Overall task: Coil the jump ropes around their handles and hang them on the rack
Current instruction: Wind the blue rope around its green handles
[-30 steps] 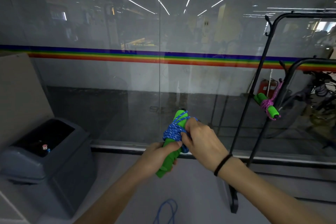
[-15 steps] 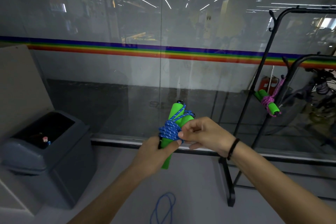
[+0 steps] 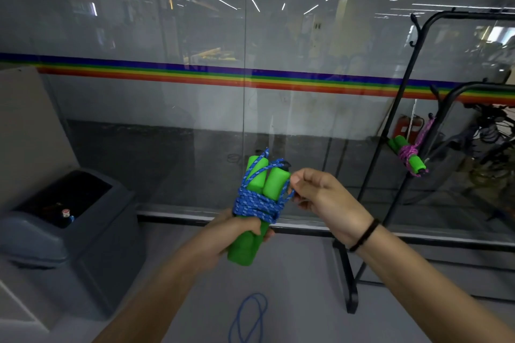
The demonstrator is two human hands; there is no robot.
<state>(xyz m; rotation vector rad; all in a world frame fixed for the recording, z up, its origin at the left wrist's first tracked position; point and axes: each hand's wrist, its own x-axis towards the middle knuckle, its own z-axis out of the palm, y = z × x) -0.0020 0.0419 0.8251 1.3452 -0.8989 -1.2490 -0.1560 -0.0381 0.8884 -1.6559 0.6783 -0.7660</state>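
Two green foam handles stand side by side, bound in the middle by coils of blue jump rope. My left hand grips the lower part of the handles. My right hand pinches a strand of the blue rope just right of the handles. A black metal rack stands at the right. On it hangs another pair of green handles wrapped in pink rope.
A loop of blue rope lies on the grey floor below my hands. A dark grey bin stands at the left. A glass wall with a rainbow stripe runs across in front.
My right hand has moved off the front of the coils to the right side and now pulls a strand sideways. The handles have risen slightly and both tops now show.
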